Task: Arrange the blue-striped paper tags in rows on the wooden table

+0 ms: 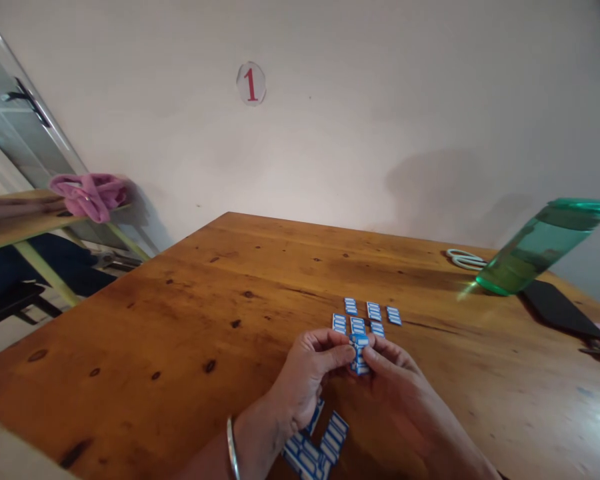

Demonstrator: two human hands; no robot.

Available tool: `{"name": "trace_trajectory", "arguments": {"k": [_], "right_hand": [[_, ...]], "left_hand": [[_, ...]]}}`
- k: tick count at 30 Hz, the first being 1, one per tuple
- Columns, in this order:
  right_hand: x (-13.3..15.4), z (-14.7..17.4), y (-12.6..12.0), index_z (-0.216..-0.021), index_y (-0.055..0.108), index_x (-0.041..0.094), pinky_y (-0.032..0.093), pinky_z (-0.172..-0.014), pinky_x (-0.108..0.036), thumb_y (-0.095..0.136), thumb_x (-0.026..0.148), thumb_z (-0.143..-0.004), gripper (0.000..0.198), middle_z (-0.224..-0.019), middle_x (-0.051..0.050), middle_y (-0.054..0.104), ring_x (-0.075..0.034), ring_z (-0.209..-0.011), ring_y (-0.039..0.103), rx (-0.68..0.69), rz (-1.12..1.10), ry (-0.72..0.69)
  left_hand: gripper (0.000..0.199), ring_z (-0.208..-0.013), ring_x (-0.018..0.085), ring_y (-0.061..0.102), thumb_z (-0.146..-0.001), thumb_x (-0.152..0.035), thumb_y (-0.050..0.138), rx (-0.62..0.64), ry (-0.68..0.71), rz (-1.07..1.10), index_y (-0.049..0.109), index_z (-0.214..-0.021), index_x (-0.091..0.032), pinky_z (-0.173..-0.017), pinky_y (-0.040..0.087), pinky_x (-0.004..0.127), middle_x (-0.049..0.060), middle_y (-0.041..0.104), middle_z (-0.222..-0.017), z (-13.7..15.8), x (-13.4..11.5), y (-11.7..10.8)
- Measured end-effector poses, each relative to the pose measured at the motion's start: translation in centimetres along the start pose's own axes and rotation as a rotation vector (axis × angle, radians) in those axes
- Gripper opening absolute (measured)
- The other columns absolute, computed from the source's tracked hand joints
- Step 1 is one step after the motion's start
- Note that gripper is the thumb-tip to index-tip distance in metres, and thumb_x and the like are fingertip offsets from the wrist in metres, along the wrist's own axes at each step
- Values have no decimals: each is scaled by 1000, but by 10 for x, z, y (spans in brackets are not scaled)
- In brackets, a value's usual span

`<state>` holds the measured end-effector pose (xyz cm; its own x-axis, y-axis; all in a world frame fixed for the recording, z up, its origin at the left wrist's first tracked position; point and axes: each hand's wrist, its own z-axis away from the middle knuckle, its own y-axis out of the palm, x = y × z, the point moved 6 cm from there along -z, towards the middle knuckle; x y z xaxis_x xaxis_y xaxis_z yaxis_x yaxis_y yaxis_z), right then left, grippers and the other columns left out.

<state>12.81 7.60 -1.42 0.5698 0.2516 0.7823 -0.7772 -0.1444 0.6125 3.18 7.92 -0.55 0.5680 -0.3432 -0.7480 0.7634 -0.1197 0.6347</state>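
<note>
Between the fingertips of both hands is a small blue-and-white label sheet (pixel 360 353), a strip of white boxes with blue borders. My left hand (pixel 313 370) pinches its left side, thumb on top. At its right side my right hand (pixel 393 367) pinches it too. Just beyond my fingers lie several like pieces in two short rows, among them one label piece (pixel 351 306) at the far left. More label sheets (pixel 310 457) overlap in a loose pile under my left wrist, partly hidden by it.
On the right of the wooden table (pixel 180 347) stand a green translucent bottle (pixel 540 250), a white coiled cable (pixel 464 259) and a dark flat object (pixel 563 310). At far left, another person's arm (pixel 20 208) rests on a second table beside a pink cloth (pixel 93 195).
</note>
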Motion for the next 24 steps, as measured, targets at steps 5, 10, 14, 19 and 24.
{"name": "trace_trajectory", "arguments": {"k": [5, 10, 14, 19, 24], "right_hand": [[0, 1, 0, -71, 65, 15, 43, -53, -17, 70, 20, -69, 7, -64, 0, 64, -7, -55, 53, 24, -19, 23], [1, 2, 3, -73, 66, 16, 43, -54, -18, 70, 20, -69, 7, -63, 0, 64, -8, -54, 54, 52, -41, 34], [-1, 3, 5, -72, 66, 16, 43, -54, -19, 69, 21, -69, 7, -63, 1, 63, -9, -55, 55, 75, -64, 46], [-1, 4, 7, -73, 66, 17, 43, -55, -20, 69, 23, -69, 8, -65, 1, 63, -10, -56, 55, 108, -84, 56], [-2, 6, 10, -74, 66, 16, 43, -56, -22, 69, 25, -70, 10, -66, 0, 63, -10, -57, 55, 138, -96, 83]], "left_hand": [[18, -49, 9, 55, -54, -21, 77, 31, -8, 21, 63, -59, -11, -52, 44, 20, 1, 64, -56, 1, -1, 3], [17, -49, 9, 56, -56, -23, 76, 52, -15, -1, 64, -61, -11, -53, 44, 21, 1, 64, -56, 2, -1, 3], [18, -48, 8, 55, -56, -24, 77, 65, -12, -6, 64, -59, -11, -51, 43, 20, 1, 63, -54, 3, -1, 4], [19, -44, 7, 54, -55, -25, 77, 69, -30, 3, 64, -59, -12, -50, 45, 19, 0, 62, -51, 4, -1, 6], [20, -43, 8, 55, -56, -24, 77, 94, -43, -6, 63, -60, -12, -48, 46, 18, 1, 63, -51, 6, -1, 7]]}}
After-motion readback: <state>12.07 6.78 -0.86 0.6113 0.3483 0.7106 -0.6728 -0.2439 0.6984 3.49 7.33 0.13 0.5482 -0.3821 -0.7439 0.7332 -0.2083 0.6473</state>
